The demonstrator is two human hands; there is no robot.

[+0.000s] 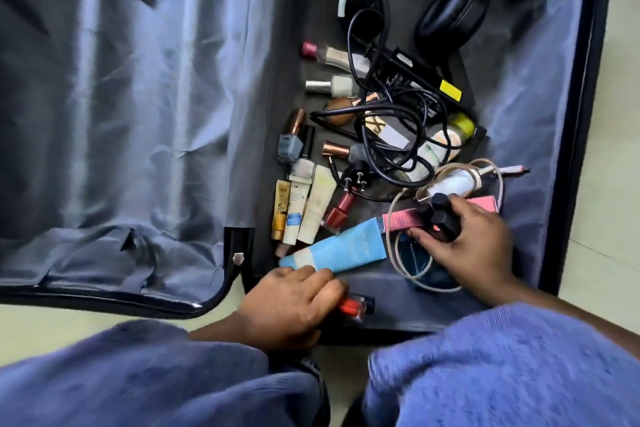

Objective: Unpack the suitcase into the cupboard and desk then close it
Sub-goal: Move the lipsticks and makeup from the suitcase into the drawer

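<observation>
Kneeling over the open suitcase [214,45] on the floor, I list what is in hand and what remains. My right hand [471,239] is curled around small dark-capped bottles [441,215], with a pink box [401,218] and a loop of pale cable [450,184] just beside the fingers. My left hand [291,302] is curled over a red nail-polish bottle [353,308] at the near edge, its fingertips touching a blue tube [339,246]. Still in the right half: a row of small tubes [301,208], more polish bottles, a black charger with tangled cord [405,104], and headphones [446,10] at the far end. The lined left half holds nothing I can see. To do this well, I judge I should lift the bottles clear of the pale cable so it does not drag, and carry small bottles upright, few at a time.
</observation>
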